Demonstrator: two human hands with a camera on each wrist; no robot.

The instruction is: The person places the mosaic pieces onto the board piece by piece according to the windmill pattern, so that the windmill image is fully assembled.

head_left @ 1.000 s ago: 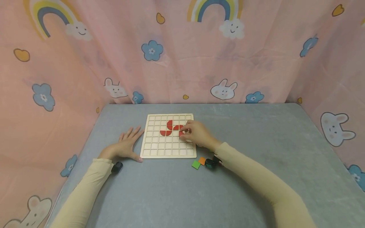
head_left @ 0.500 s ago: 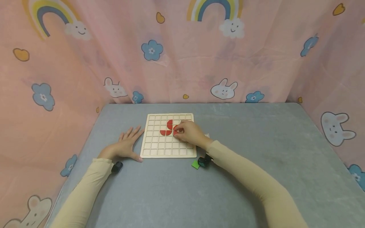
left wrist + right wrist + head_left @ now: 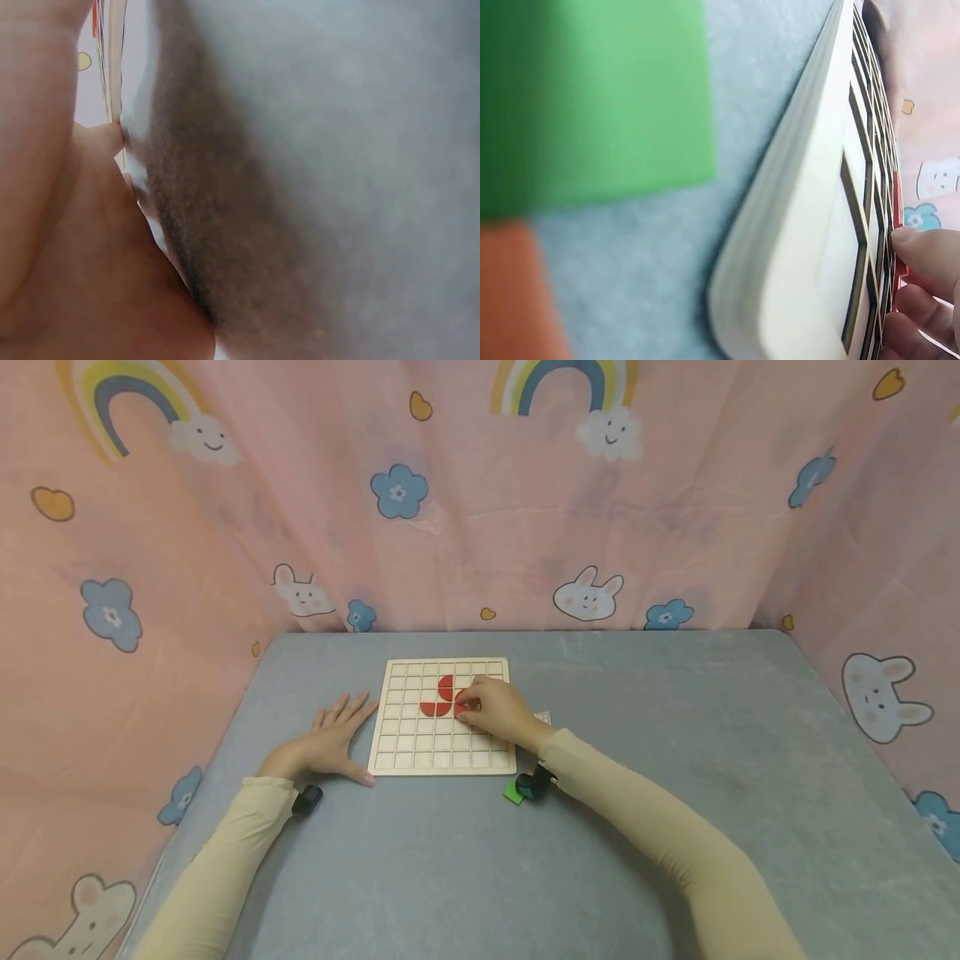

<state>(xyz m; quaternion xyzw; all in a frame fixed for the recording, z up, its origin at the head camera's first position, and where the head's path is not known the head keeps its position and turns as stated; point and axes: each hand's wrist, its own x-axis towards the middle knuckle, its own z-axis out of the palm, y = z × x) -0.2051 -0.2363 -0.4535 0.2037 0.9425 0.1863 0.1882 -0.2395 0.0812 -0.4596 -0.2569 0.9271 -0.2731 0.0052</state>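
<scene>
Here, in the head view, a pale grid board point(image 3: 405, 745) lies on the table point(image 3: 420, 868), with red pieces point(image 3: 443, 709) around its middle. The left hand point(image 3: 330, 745) rests at its left edge, grip released, fingers spread. The right hand point(image 3: 501, 708) pinches a red piece point(image 3: 459, 710) on the board.

In the left wrist view, the board's edge shows past the left hand.

In the right wrist view, a green tile point(image 3: 600, 105) and an orange tile point(image 3: 514, 292) lie off the board's near side, toward the right.

Looking forward and down from the head, well back from the grid board point(image 3: 412, 747), low from the left wrist off its near left corner, just over the desk point(image 3: 450, 877), close from the right wrist, facing across its near right corner, sharing the board.
</scene>
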